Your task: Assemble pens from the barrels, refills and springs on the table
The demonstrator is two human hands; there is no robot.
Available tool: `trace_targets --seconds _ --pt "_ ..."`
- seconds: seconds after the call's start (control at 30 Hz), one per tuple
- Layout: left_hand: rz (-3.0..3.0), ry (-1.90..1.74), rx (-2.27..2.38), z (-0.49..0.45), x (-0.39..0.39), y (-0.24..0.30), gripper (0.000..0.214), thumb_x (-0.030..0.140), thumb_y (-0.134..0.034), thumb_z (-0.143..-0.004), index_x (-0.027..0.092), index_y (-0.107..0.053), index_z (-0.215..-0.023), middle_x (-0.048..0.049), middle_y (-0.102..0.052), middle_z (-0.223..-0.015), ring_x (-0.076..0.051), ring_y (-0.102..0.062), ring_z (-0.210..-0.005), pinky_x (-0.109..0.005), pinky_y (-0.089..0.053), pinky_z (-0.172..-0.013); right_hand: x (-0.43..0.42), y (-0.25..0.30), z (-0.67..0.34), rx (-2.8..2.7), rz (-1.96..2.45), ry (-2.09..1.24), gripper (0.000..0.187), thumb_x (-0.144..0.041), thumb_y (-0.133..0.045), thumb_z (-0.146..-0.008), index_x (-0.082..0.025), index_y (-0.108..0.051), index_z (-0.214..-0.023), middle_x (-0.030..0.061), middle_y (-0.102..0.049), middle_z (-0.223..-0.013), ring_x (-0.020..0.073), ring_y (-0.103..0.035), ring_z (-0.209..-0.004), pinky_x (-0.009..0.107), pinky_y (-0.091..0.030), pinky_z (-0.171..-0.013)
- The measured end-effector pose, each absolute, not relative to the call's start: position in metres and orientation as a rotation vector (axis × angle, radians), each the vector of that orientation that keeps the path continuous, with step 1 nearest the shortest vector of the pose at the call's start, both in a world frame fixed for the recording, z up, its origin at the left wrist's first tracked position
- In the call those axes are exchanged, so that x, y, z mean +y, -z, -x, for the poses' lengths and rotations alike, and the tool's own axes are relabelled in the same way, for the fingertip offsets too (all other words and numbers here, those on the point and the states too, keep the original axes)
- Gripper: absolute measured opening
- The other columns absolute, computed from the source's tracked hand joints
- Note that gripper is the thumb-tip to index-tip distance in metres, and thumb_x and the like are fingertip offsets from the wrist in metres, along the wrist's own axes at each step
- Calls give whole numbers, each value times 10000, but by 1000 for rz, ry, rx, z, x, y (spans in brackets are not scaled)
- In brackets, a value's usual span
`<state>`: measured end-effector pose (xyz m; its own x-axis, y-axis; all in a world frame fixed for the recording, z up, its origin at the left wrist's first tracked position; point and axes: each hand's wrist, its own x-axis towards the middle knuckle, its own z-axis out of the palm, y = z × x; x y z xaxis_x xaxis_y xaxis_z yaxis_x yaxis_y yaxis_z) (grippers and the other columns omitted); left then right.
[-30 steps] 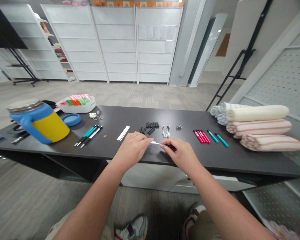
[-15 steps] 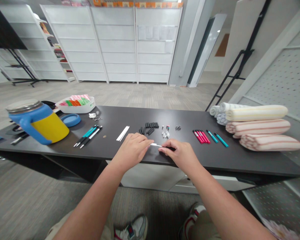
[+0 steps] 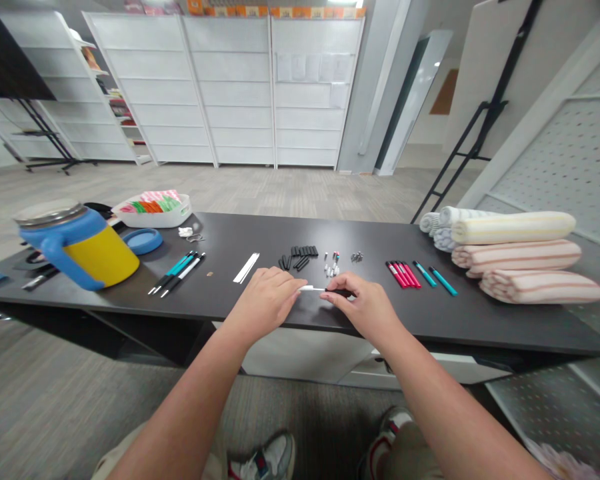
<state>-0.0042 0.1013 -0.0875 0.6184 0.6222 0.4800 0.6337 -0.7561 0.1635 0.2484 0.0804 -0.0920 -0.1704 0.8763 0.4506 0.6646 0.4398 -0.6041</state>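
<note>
My left hand [image 3: 267, 297] is closed over a white pen piece [image 3: 306, 288], most of it covered by the fingers. From it a thin white refill [image 3: 318, 290] runs level to my right hand [image 3: 360, 300]. The right thumb and forefinger pinch a dark pen part [image 3: 341, 292] at the refill's other end. Just beyond the hands lie black pen grips [image 3: 305, 252], small white pen pieces [image 3: 332, 269] and tiny metal springs [image 3: 357, 257]. Slim white refills [image 3: 246, 267] rest beyond my left hand; red pen barrels [image 3: 403, 274] and teal pen barrels [image 3: 443, 281] sit right of the right hand.
Several whole pens [image 3: 180, 273] lie left on the dark table [image 3: 220, 233]. Farther left stand a blue and yellow mug [image 3: 87, 250], a blue lid [image 3: 143, 241] and a white basket [image 3: 180, 212] of colourful packets. Rolled towels [image 3: 530, 257] are stacked at the right end.
My right hand has shifted slightly right, and a bit more of the white refill shows between the hands. The left hand stays almost in place.
</note>
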Motion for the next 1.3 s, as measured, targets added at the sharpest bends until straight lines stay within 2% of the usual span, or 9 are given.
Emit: trace_targets --seconds 0.1,0.23,0.47,0.6,0.73,0.93,1.3 --pt "2802 854 -1113 5 102 87 267 242 -540 -1060 220 -629 -1311 -81 -727 -1182 -271 -621 -1092 -454 -441 -969 80 90 -249 -1919 1266 -428 127 -373 -708 -938 -259 -731 -989 14 -802 -914 197 -746 -801 292 -550 -710" --pt "2833 993 -1150 7 105 86 169 274 -593 -1044 227 -671 -1186 -66 -742 -1146 -257 -639 -1066 -440 -461 -957 79 88 -248 -1954 1262 -465 154 -364 -682 -960 -274 -762 -1055 13 -816 -986 196 -750 -819 300 -555 -727" --pt "3005 1359 -1216 7 106 84 111 302 -748 -958 274 -774 -1062 -5 -782 -1011 -202 -690 -955 -346 -519 -871 75 83 -244 -2033 1230 -485 123 -309 -661 -956 -255 -771 -966 -13 -768 -795 161 -654 -649 273 -473 -616" --pt "2987 1507 -1356 6 106 85 115 328 -810 -904 270 -800 -1002 -1 -779 -968 -190 -701 -909 -308 -523 -829 75 84 -246 -2014 1234 -539 122 -331 -666 -963 -256 -758 -991 -7 -792 -845 165 -693 -708 266 -474 -638" --pt "2990 1522 -1411 6 106 85 107 328 -817 -892 268 -816 -981 -10 -781 -952 -195 -703 -905 -294 -513 -791 75 84 -246 -1909 1269 -652 173 -355 -740 -917 -240 -715 -1044 2 -811 -851 174 -738 -743 269 -517 -712" --pt "3035 1520 -1389 1 102 84 89 310 -810 -900 276 -819 -981 -6 -778 -944 -189 -692 -912 -281 -505 -791 72 80 -242 -1886 1306 -668 122 -363 -753 -891 -245 -735 -868 -18 -755 -695 165 -708 -638 251 -500 -612" --pt "3092 1535 -1379 -1 102 85 83 299 -782 -922 270 -820 -989 -17 -777 -949 -191 -686 -936 -281 -513 -791 71 83 -242 -1837 1372 -799 161 -390 -734 -900 -232 -764 -908 -20 -741 -637 158 -714 -589 233 -493 -582"
